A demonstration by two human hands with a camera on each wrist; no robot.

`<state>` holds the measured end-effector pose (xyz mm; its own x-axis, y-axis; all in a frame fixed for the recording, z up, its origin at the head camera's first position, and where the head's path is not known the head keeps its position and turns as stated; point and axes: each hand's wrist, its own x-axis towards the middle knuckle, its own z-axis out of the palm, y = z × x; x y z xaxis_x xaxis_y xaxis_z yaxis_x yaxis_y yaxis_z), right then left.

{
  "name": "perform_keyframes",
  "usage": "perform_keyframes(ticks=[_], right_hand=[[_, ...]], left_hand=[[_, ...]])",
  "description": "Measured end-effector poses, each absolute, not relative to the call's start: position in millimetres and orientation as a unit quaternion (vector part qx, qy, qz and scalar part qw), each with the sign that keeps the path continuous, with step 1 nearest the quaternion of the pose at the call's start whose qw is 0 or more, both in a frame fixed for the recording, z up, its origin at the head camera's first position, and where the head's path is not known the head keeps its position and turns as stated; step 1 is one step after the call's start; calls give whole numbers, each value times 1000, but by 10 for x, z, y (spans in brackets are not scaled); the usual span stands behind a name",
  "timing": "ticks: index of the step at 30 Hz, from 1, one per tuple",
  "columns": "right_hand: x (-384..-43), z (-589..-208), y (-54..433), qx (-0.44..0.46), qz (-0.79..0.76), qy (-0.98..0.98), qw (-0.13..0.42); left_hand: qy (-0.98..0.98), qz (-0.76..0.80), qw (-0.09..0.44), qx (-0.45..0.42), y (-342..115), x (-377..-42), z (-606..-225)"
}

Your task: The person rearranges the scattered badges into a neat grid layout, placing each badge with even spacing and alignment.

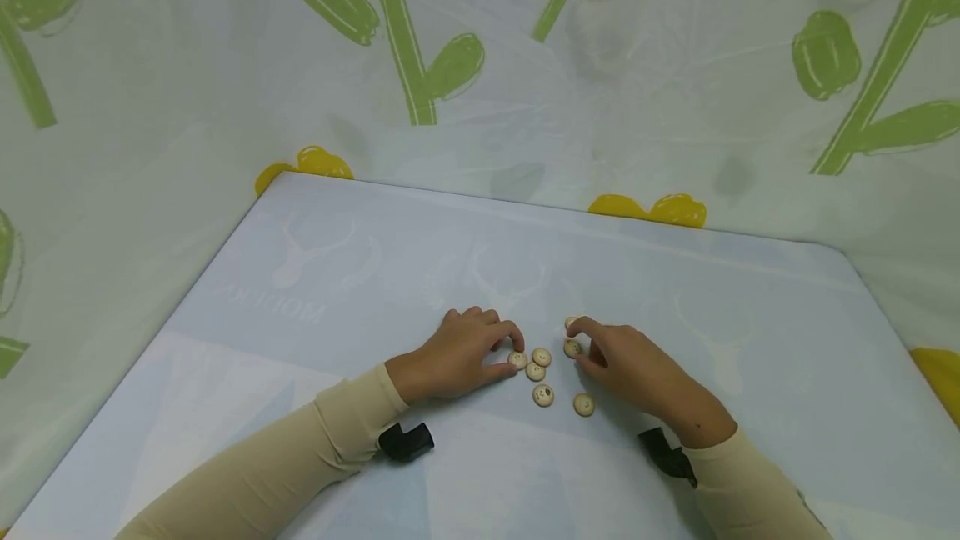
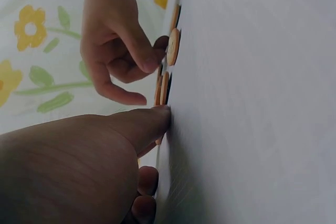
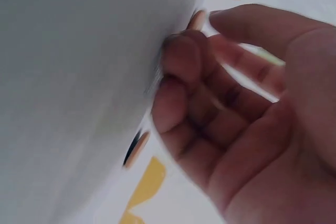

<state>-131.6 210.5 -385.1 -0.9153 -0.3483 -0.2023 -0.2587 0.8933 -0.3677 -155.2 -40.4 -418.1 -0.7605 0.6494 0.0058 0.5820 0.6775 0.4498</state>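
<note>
Several small round wooden discs with faces drawn on them lie on the table. My left hand [image 1: 465,350] comes in from the left, thumb and index fingertip pinching the edges of a disc [image 1: 517,360]. Its thumb is close to the tabletop in the left wrist view, and its index finger is hidden there. Curved over another disc [image 1: 573,347], my right hand [image 1: 630,365] has thumb and index tip near that disc's edges. A gap shows between these two fingertips in the left wrist view. The other right fingers [image 3: 181,59] are loosely bent.
Between the hands lie two touching discs [image 1: 536,371], with one more disc [image 1: 543,395] nearer me. Another disc [image 1: 583,404] lies below the right hand, and one [image 1: 572,323] is partly hidden beyond its index finger. A patterned curtain [image 1: 525,107] hangs behind the table [image 1: 450,473].
</note>
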Motion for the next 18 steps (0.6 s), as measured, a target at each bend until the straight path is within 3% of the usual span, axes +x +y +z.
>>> perform_keyframes(ticks=[18], right_hand=[[-1081, -3689, 2156, -144, -139, 971, 128]], left_hand=[[912, 221, 72, 339, -416, -1523, -4183]])
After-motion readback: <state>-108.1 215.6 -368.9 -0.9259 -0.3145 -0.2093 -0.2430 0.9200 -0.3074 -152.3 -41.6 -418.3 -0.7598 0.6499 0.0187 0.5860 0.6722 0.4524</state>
